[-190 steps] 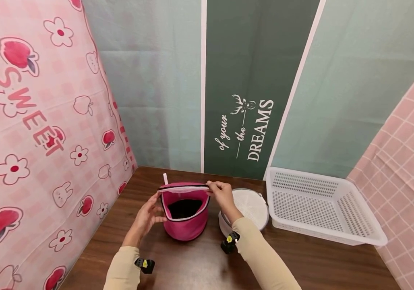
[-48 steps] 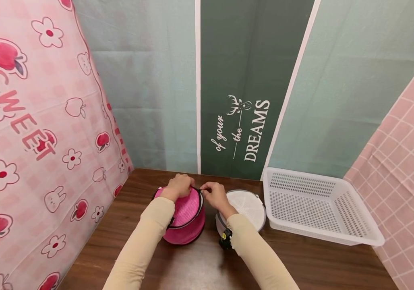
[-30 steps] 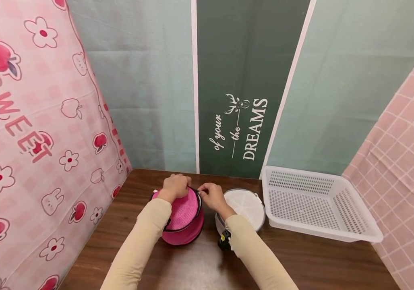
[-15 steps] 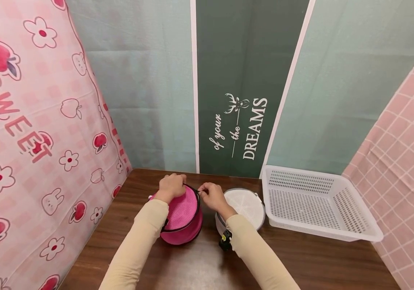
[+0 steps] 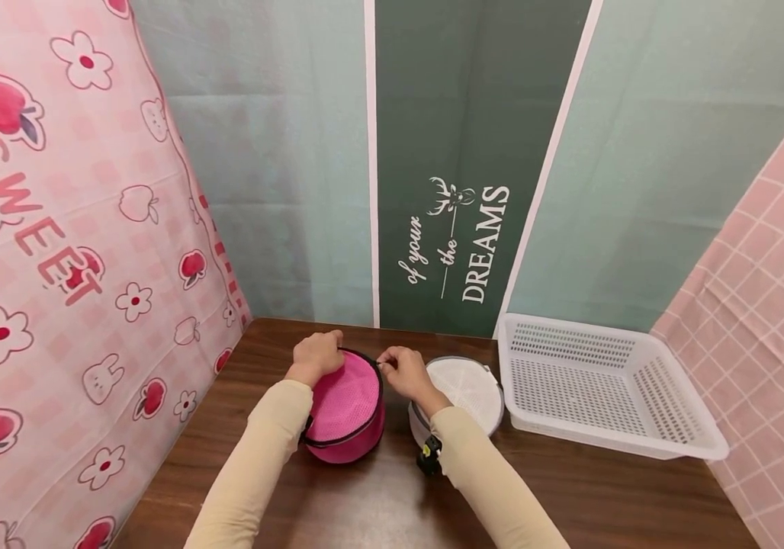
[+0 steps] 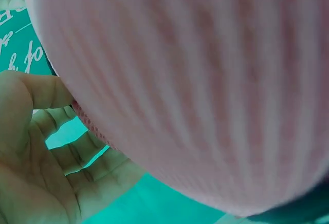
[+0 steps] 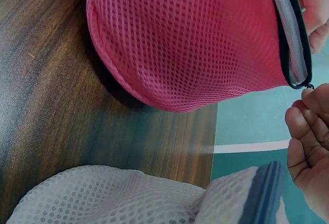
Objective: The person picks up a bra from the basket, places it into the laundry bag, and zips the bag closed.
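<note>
A round pink mesh laundry bag (image 5: 347,400) with a black-edged lid stands on the table. My left hand (image 5: 318,355) holds its back left rim; in the left wrist view the thumb (image 6: 49,91) lies at the mesh edge and the other fingers spread behind. With thumb and forefinger, my right hand (image 5: 404,371) pinches the small dark zipper pull (image 7: 309,86) at the rim's right side. A pale grey strip (image 7: 289,29) shows between the dark edges of lid and body. The bag's contents are hidden under the lid.
Close on the right stands a white mesh bag (image 5: 466,393) with grey trim, partly behind the right forearm. A white plastic basket (image 5: 612,438) is farther right. Pink printed cloth (image 5: 90,229) hangs at the left, green cloth (image 5: 296,191) behind. A blurred striped surface (image 6: 195,80) fills the left wrist view.
Since the oldest frame the raised lid has come down over the dark interior. Lately the left hand has slid leftward along the rim, while the right hand has hardly moved.
</note>
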Available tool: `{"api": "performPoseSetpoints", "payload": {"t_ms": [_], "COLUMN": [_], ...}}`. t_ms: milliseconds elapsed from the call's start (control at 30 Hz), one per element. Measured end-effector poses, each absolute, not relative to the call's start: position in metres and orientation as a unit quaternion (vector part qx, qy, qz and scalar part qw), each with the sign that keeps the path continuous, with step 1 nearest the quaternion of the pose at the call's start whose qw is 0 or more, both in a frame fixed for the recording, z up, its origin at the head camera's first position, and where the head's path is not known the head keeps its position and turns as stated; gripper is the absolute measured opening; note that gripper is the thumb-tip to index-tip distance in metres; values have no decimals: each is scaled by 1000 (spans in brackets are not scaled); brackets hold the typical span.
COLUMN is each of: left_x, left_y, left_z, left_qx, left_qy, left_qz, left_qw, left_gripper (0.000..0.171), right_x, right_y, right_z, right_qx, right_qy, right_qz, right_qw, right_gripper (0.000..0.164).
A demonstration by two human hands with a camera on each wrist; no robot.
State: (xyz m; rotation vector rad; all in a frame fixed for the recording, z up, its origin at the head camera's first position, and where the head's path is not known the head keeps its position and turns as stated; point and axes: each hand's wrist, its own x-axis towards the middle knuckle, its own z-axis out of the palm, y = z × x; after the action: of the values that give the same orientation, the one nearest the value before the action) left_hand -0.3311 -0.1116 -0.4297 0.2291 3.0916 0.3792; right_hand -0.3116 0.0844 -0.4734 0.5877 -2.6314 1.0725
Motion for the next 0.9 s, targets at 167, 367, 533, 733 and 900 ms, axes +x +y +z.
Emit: {"api": "performPoseSetpoints", "payload": {"t_ms": [167, 367, 533, 733, 900], "left_x": [-330, -330, -329, -327, -325], "left_y": [-118, -121, -125, -133, -136], "left_z": [-432, -435, -436, -438, -438], "left_qx": [40, 13, -7, -31, -47], "left_qy": [988, 986, 983, 978, 974], "left_qz": [144, 162, 183, 205, 218], "left_qw": [26, 41, 34, 35, 45], "left_gripper": [28, 32, 39, 42, 45], "right_x": [-314, -316, -315, -314, -313], "right_y": [86, 90, 92, 95, 98], "right_z": [-473, -473, -472, -472, -472], "right_qx": [200, 211, 211, 208, 209], "right_qy": [-901, -898, -896, -896, -896], "right_qz": [366, 367, 372, 373, 375], "right_qw": [116, 118, 118, 119, 110], "right_gripper": [5, 6, 7, 7, 6]}}
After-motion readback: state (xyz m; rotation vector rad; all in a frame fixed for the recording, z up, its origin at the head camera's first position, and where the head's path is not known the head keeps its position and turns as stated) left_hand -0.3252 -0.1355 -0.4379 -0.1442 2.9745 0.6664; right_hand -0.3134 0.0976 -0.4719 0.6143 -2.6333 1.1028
